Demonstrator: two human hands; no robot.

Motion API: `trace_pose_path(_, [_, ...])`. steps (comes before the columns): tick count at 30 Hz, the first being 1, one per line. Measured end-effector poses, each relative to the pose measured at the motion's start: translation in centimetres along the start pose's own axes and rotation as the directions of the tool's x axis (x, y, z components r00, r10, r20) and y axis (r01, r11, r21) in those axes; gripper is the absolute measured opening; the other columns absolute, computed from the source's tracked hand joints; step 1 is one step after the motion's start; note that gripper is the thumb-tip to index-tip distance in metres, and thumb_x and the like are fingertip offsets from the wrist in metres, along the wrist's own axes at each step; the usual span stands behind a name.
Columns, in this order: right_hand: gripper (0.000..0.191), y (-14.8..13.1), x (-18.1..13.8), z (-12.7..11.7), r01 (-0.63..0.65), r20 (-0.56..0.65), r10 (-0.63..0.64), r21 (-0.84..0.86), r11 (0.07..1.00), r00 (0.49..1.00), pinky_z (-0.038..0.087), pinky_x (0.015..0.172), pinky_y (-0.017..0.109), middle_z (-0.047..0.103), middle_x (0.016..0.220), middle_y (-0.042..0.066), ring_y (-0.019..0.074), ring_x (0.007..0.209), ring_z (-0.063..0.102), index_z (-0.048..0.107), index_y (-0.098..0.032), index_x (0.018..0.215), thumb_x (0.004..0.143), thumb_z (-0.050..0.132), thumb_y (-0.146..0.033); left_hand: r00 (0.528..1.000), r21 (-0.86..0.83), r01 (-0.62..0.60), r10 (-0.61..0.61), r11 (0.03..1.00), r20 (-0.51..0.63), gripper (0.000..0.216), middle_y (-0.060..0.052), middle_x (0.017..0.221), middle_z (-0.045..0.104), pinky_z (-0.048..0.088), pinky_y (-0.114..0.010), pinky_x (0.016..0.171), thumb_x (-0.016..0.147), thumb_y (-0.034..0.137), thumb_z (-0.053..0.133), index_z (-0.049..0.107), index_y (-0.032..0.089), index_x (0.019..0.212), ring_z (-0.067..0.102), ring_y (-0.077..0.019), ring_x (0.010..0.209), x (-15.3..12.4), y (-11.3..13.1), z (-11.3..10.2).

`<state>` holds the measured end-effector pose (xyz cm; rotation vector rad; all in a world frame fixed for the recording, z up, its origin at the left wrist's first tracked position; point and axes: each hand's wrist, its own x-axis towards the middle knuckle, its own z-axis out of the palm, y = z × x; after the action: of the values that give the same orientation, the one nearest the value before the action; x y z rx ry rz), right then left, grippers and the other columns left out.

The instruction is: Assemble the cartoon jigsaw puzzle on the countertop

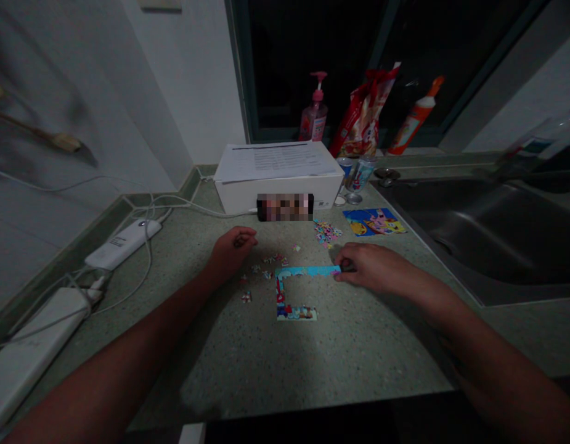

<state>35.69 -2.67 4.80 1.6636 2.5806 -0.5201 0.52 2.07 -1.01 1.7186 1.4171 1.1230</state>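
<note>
A partly joined jigsaw puzzle (307, 271) lies on the counter as a C-shaped border, with a light blue top strip, a red-and-blue left side and a short bottom strip. At the right end of the top strip, my right hand (370, 265) pinches a small puzzle piece (335, 272), pinkish and mostly covered by the fingers. My left hand (233, 246) is loosely curled, with nothing visible in it, up and left of the border. Several loose puzzle pieces (267, 275) lie between that hand and the border. A heap of colourful pieces (326, 232) sits beyond my right hand.
Behind stand a white box (280, 169) with papers on it and a phone (285, 208) leaning on its front. A cartoon picture card (374, 222) lies beside the sink (488, 228). Cans (361, 176) are at the back. White cables and a power strip (44, 345) run along the left.
</note>
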Motion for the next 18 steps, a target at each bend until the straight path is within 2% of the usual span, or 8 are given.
trace_pose_path(13, [0.017, 0.52, 0.04, 0.28, 0.038, -0.034, -0.038, -0.003, 0.999, 0.999, 0.046, 0.07, 0.035, 0.076, 0.098, 0.005, 0.024, 0.087, 0.07, 0.075, -0.025, 0.104, 0.09, 0.076, -0.034, 1.0, 0.001, -0.009, 0.009, 1.0, -0.009, 0.023, -0.004, 0.086, 0.077, 0.057, -0.036, 0.079, 0.081, 0.035, 0.071, 0.07, 0.021, 0.099, 0.073, -0.0203, 0.081, 0.09, -0.38, 0.12])
trace_pose_path(18, [0.01, 0.57, 0.03, -0.05, 0.081, -0.099, -0.082, -0.017, 0.997, 0.992, 0.047, 0.074, 0.035, 0.075, 0.096, 0.005, 0.0231, 0.087, 0.07, 0.075, -0.024, 0.1, 0.093, 0.067, -0.025, 1.0, -0.003, -0.009, 0.009, 1.0, 0.001, 0.022, -0.003, 0.086, 0.077, 0.058, -0.037, 0.079, 0.081, 0.035, 0.072, 0.07, 0.021, 0.099, 0.073, -0.0207, 0.081, 0.15, -0.46, 0.15])
